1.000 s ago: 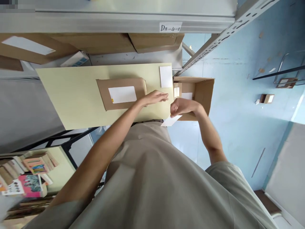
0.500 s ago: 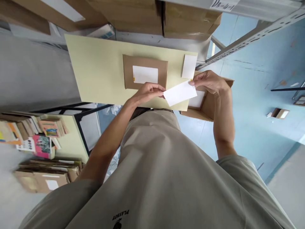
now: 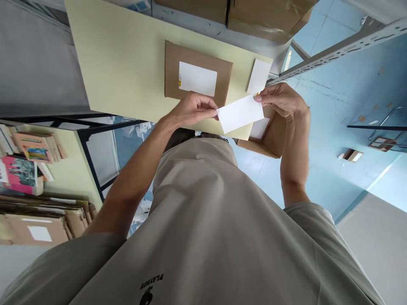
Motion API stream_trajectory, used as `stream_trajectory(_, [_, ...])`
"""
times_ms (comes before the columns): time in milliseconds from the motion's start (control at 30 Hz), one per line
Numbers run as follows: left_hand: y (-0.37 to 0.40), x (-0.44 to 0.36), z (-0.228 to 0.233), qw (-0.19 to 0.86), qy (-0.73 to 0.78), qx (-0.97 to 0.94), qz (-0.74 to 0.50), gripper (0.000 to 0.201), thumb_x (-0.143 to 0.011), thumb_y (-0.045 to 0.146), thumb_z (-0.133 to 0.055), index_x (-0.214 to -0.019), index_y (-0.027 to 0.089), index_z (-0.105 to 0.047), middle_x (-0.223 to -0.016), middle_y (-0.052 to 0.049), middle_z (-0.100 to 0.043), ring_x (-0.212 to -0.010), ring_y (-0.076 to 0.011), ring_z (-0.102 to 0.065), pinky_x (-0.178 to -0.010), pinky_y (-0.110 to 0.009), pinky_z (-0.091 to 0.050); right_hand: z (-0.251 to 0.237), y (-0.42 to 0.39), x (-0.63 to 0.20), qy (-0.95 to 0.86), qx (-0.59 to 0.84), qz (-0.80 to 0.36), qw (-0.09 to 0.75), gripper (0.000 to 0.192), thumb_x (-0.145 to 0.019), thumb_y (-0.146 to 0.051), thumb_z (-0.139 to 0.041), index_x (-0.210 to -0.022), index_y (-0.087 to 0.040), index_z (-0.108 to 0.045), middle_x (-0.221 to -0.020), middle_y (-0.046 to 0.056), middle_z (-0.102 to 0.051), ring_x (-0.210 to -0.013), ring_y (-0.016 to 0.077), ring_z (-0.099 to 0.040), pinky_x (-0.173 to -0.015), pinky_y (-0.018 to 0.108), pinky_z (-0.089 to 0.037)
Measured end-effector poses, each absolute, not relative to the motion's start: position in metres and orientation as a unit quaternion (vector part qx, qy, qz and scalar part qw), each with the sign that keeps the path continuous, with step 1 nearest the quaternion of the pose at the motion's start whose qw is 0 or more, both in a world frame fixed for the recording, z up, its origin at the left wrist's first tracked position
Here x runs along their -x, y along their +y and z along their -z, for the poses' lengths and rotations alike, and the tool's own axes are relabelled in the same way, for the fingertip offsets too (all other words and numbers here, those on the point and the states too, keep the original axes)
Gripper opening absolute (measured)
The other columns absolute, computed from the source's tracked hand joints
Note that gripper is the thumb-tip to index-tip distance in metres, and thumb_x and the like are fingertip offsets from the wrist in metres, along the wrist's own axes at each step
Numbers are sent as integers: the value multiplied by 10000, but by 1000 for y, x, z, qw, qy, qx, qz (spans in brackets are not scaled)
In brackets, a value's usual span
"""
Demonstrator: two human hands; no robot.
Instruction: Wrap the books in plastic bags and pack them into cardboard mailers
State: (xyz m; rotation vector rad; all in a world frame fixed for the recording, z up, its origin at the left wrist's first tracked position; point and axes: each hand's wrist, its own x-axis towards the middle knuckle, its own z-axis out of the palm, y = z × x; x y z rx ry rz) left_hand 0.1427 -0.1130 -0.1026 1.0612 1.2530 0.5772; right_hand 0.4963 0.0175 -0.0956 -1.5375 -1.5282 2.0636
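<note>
Pinching one white slip (image 3: 240, 113) by opposite ends, two hands (image 3: 194, 108), one brown box (image 3: 223, 77), one table (image 3: 121, 63)

A blank-looking, flat white rectangular paper label (image 3: 241, 113), with a small yellow patch at its upper right corner, is held between both hands: left hand (image 3: 195, 106) at its upper left corner, right hand (image 3: 281, 99) at the yellow one. It slants, right end higher in view, over the pale yellow rectangular desk (image 3: 121, 67).
</note>
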Motion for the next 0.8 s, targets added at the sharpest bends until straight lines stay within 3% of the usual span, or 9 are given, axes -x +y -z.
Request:
stream_trajectory(167, [-120, -141, 102, 621, 585, -445, -272, 111, -971, 251, -881, -1049, 175, -858, -1057, -33, -852, -1267, -338, -857, -1151, -547, -702, 115, 10, -480, -522, 530, -664, 68, 555, -664, -670, -1148, -831, -239, -841, -801, 22, -756, -811, 216, -716, -898, 449, -669])
stream_trajectory(333, [-118, -141, 90, 615, 562, -474, -285, 102, -973, 256, -885, -1011, 167, -853, -1004, -38, -851, -1197, -304, -868, -1143, -488, -700, 115, -31, -430, -608, 559, -539, 164, 456, -971, -647, -930, -1068, -214, -826, -1011, 37, -784, -1010, 225, -791, -926, 404, -682])
stream_trajectory(433, [-114, -138, 84, 604, 538, -512, -290, 168, -991, 343, -879, -975, 177, -854, -989, -50, -866, -1107, -273, -880, -1097, -432, -712, 97, -67, -394, -612, 525, -550, 216, 439, -1071, -653, -804, -1112, -217, -824, -1110, 55, -813, -1074, 225, -822, -938, 379, -691])
stream_trajectory(600, [-109, -115, 80, 585, 501, -565, -297, 251, -998, 458, -861, -960, 210, -860, -1007, -67, -893, -1043, -265, -886, -1044, -395, -714, 71, -102, -347, -561, 497, -610, 259, 483, -1020, -717, -861, -1089, -240, -837, -1098, 59, -853, -1077, 245, -850, -984, 402, -718])
stream_trajectory(800, [-114, -59, 74, 550, 497, -600, -301, 193, -1001, 404, -815, -1004, 217, -862, -1016, -58, -901, -1041, -269, -875, -1021, -396, -696, 62, -108, -292, -513, 493, -648, 273, 572, -883, -787, -970, -1062, -267, -813, -1098, 50, -857, -1105, 256, -851, -1091, 457, -727])
